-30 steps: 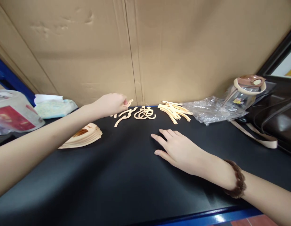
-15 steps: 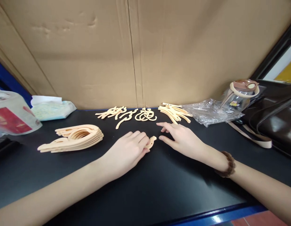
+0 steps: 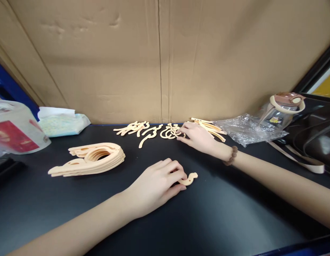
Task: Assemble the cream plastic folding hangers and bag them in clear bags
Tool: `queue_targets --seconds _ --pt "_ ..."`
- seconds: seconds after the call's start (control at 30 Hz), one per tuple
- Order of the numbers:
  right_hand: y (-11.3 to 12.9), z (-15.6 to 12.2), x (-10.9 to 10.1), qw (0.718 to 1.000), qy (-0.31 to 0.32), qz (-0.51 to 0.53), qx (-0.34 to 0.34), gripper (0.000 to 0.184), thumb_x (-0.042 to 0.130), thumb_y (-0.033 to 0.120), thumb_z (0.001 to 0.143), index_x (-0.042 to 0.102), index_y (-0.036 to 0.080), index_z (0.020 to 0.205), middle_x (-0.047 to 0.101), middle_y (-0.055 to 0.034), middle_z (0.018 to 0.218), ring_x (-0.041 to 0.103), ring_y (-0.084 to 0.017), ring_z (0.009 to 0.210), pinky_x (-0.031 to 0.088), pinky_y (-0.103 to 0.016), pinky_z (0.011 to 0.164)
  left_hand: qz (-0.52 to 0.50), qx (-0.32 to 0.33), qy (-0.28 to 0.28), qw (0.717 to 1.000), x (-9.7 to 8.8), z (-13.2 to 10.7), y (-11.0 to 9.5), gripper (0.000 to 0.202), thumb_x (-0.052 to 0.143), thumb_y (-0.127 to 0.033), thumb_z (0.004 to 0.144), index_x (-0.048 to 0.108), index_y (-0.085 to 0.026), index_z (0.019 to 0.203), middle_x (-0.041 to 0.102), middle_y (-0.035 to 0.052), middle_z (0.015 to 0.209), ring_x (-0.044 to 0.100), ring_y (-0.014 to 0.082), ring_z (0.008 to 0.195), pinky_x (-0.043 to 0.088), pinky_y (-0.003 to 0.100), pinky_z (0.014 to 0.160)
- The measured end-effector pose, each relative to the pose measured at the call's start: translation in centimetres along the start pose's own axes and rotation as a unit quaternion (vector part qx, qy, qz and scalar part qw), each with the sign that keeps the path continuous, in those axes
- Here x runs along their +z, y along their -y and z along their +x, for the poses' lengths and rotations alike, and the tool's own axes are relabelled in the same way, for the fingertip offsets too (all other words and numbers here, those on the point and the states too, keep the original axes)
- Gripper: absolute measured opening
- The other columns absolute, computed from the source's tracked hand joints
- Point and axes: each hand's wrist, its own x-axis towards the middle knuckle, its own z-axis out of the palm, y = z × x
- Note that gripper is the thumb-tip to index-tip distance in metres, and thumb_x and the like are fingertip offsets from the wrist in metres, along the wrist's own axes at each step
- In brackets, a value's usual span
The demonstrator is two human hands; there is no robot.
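My left hand (image 3: 159, 185) is closed on a curved beige piece (image 3: 190, 179) low over the black table. The piece's far end, with a small hole in it, sticks out past my fingertips; the rest is hidden by them. Further back, my right hand (image 3: 197, 137) reaches into a small pile of beige hook-shaped pieces (image 3: 168, 133). Its thumb and forefinger are apart at the pile's right side, close to or touching a hook. Behind that hand lies a bundle of long, slightly curved beige strips (image 3: 207, 126), partly covered by it.
A stack of flat beige loop-shaped pieces (image 3: 111, 161) lies left. Wavy beige pieces (image 3: 132, 128) are spread at the back. A tissue pack (image 3: 63, 122) and whitish container (image 3: 17, 128) stand left; clear plastic wrap (image 3: 242, 129), a bottle (image 3: 281, 113) and dark bag (image 3: 309, 131) are right.
My right hand has moved away from beside the left hand, back to the hook-shaped pieces. My left hand, with the curved piece, sits nearer and further right in view; the view has shifted slightly.
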Motion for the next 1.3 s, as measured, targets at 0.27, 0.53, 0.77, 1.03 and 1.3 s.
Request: queue_targets --seconds 0.27,0.53,0.77,1.03,1.3 --pt "2.5 3.0 0.9 0.998 -0.002 -0.017 -0.068 0.024 0.051 0.032 0.095 0.07 0.016 0.093 0.061 -0.0087 0.095 0.053 -0.022 0.09 0.033 -0.034 0.079 0.01 -0.013 0.014 1.0 -0.1 0.0 -0.2 0.013 0.047 -0.024 0.096 0.057 -0.019 0.103 0.06 0.001 0.106 0.052 0.0163 0.093 0.041 0.029 0.086" --pt "2.7 3.7 1.0 0.997 -0.008 -0.005 -0.076 0.023 0.049 0.018 0.095 0.068 0.012 0.085 0.066 -0.0092 0.09 0.053 -0.021 0.088 0.03 -0.034 0.079 0.0 -0.041 0.026 0.999 -0.1 -0.1 -0.4 0.023 0.055 -0.031 0.092 0.053 -0.018 0.111 0.061 0.0033 0.105 0.054 0.02 0.095 0.045 0.034 0.084" --pt "2.5 -1.0 -1.9 0.996 -0.041 0.054 -0.055 0.017 0.051 0.025 0.095 0.065 0.018 0.088 0.064 -0.0024 0.088 0.053 -0.018 0.086 0.033 -0.03 0.079 0.019 -0.076 -0.105 0.991 -0.4 -0.2 -0.5 0.034 0.051 -0.036 0.094 0.046 -0.021 0.124 0.047 0.0071 0.133 0.043 0.0215 0.122 0.039 0.037 0.102" --pt "4.2 -7.0 -4.1 0.977 -0.011 0.17 -0.131 0.017 0.051 0.026 0.096 0.065 0.019 0.092 0.059 -0.0009 0.08 0.05 -0.015 0.08 0.035 -0.031 0.083 -0.044 -0.168 -0.197 0.965 -0.3 -0.3 0.6 0.05 0.05 -0.036 0.095 0.032 -0.037 0.141 0.023 -0.0004 0.154 0.025 0.0205 0.141 0.027 0.038 0.114" --pt "4.1 -7.0 -3.6 0.971 0.013 0.168 -0.167 0.021 0.046 0.024 0.097 0.065 0.018 0.091 0.06 -0.0023 0.083 0.05 -0.016 0.082 0.037 -0.031 0.084 -0.214 -0.189 -0.184 0.941 -0.5 0.2 1.0 0.031 0.059 -0.032 0.088 0.053 -0.027 0.118 0.063 -0.0016 0.102 0.059 0.0142 0.094 0.048 0.028 0.086"
